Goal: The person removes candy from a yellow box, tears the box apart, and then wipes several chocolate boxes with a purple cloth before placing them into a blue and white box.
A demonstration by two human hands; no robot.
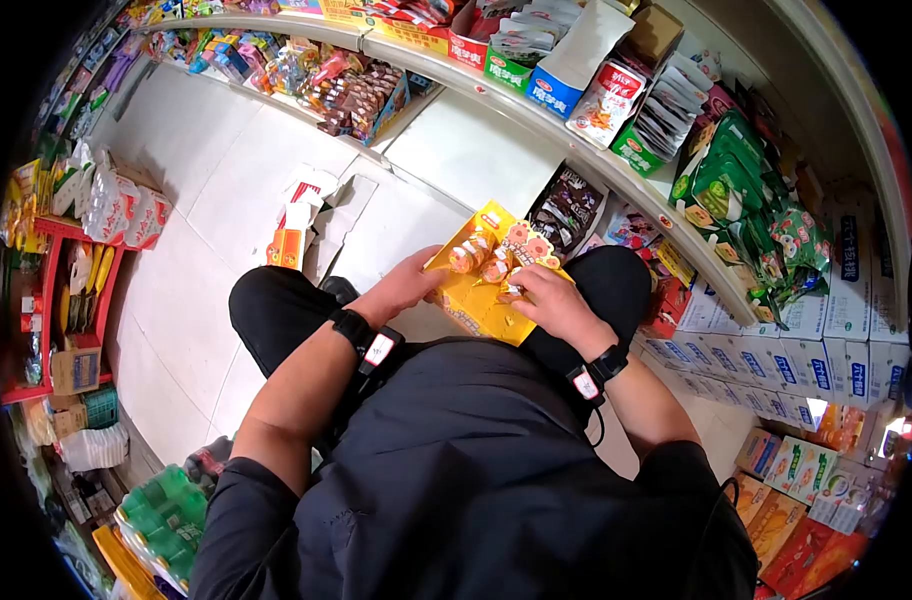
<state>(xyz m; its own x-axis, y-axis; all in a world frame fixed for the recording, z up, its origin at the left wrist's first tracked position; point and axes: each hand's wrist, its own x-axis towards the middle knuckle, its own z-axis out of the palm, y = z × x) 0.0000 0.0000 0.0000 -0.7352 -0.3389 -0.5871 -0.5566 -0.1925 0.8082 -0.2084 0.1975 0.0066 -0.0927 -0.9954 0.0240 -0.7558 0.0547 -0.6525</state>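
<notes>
A yellow open display box (466, 305) rests over my lap, tilted, with several small wrapped snacks (468, 254) inside. My left hand (408, 280) grips the box by its left edge. Inside the box's right part, my right hand (556, 305) has its fingers closed on a small wrapped snack (517, 290). The fingertips partly cover that snack. A printed flap stands up along the box's far right side.
Opened cardboard boxes (341, 225) lie on the tiled floor ahead. A shelf edge (536, 125) curves across the front and right, bearing snack boxes. White cartons (756, 360) are stacked at right. A red rack (76, 300) stands at left, green bottles (166, 525) at lower left.
</notes>
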